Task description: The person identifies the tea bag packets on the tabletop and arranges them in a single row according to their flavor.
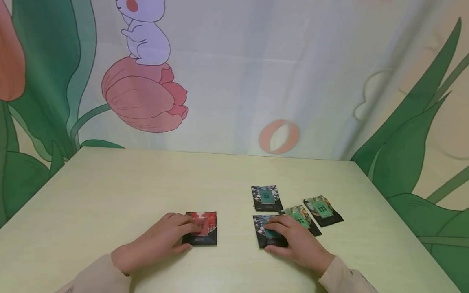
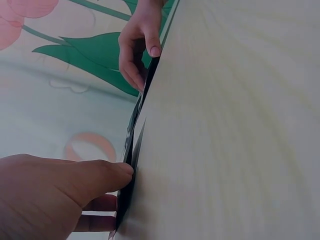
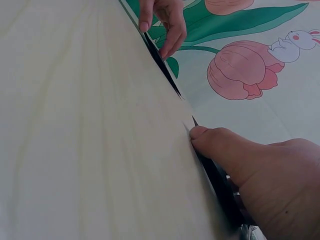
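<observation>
A flat black packet with a red printed top [image 1: 211, 228] lies on the light wooden table, its left part under my left hand [image 1: 166, 236]. The fingers bend over its face, and the thumb [image 2: 120, 172] holds its near edge. To the right, my right hand [image 1: 294, 240] grips a black packet with a blue floral top [image 1: 259, 228]. Its fingers cover the teal label, while the thumb [image 3: 200, 135] is against the near edge. A green-patterned packet [image 1: 305, 219] lies just beyond the right hand, partly hidden by it.
Behind the right hand's packet lies another blue floral packet [image 1: 266, 198]. A second green-patterned packet [image 1: 323, 210] sits at the far right of the group. A curtain [image 1: 227, 81] printed with flowers and a rabbit hangs behind the table [image 1: 128, 183].
</observation>
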`<action>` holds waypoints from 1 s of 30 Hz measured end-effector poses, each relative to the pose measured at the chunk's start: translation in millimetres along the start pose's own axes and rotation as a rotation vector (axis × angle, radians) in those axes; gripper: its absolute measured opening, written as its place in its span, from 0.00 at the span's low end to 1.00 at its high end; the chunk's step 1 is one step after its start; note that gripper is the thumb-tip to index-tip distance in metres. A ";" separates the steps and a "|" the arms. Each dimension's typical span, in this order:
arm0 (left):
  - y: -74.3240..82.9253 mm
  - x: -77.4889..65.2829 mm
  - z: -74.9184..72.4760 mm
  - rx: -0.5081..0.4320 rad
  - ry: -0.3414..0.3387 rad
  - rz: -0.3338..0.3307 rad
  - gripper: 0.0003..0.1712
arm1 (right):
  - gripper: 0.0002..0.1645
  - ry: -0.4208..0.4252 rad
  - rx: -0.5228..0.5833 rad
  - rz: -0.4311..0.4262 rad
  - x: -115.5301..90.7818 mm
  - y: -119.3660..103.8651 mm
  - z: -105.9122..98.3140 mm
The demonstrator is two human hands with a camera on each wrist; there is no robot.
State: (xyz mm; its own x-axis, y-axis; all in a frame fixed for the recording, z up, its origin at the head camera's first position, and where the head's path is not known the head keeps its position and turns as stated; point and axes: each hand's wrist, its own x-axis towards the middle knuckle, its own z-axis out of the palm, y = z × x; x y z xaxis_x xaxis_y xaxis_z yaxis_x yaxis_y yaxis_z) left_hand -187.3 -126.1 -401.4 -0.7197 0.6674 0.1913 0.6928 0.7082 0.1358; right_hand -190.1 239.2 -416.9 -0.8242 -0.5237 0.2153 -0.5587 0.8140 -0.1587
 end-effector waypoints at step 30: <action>-6.7 -27.6 -11.8 0.037 -0.053 0.030 0.22 | 0.32 0.003 0.034 -0.009 -0.3 -1.4 -2.3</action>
State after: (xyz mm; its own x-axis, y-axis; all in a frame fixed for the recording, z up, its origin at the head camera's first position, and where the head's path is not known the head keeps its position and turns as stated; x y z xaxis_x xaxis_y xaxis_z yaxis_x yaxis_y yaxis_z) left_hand -171.5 -151.9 -396.1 -0.7007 0.6990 0.1427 0.7127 0.6951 0.0947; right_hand -188.9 238.9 -414.5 -0.8189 -0.5301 0.2201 -0.5689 0.8003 -0.1894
